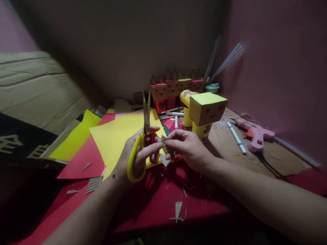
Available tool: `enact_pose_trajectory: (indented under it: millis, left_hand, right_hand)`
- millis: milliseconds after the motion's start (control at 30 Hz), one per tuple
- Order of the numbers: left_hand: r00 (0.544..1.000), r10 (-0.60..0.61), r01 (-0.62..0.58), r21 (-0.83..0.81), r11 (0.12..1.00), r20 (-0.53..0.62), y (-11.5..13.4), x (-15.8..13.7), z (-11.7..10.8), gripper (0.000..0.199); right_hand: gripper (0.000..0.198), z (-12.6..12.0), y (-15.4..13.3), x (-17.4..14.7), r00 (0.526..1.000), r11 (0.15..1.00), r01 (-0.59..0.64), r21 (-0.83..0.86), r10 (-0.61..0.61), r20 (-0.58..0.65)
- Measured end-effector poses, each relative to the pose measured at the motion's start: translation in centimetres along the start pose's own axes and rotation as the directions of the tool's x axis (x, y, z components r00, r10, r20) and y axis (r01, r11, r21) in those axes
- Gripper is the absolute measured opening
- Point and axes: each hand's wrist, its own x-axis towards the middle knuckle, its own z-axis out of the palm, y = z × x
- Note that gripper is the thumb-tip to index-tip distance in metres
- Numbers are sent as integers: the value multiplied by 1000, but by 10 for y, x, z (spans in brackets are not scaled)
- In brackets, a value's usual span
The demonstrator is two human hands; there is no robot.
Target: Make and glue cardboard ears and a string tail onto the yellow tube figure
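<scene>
My left hand (143, 149) is closed round a pair of scissors (146, 124) with one yellow and one red handle, blades pointing up and slightly apart. Its fingertips also reach the left edge of a small piece of corrugated cardboard (165, 144). My right hand (187, 148) pinches that piece between thumb and fingers. Just below the fingers is another small pale scrap (165, 160); whether it is held I cannot tell. Behind my right hand stands a figure with a cardboard box head (206, 110), a yellow-green top and a yellow body with purple shapes.
Yellow paper (120, 132) and red paper (79, 160) lie on the left. Several box-headed figures (159, 92) line the back. On the right, a pink glue gun (257, 134) and a marker (236, 137) rest on cardboard. Scraps (178, 211) lie in front.
</scene>
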Motion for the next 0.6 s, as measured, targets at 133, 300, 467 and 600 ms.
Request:
enact_pose_trajectory:
  millis: [133, 300, 467, 600]
  left_hand:
    - [1000, -10, 12, 116, 993, -18, 4, -2, 0, 44]
    - [999, 38, -35, 173, 984, -15, 4, -4, 1, 40]
    - [997, 71, -70, 151, 986, -2, 2, -4, 0, 39]
    - [997, 70, -63, 168, 984, -37, 4, -3, 2, 36]
  right_hand:
    - [17, 1, 0, 0, 998, 1000, -12, 14, 11, 57]
    - [16, 1, -1, -1, 995, 999, -14, -31, 17, 97]
    - [15, 2, 0, -1, 996, 1000, -23, -9, 24, 83]
    - [13, 0, 1, -1, 997, 999, 18, -45, -14, 81]
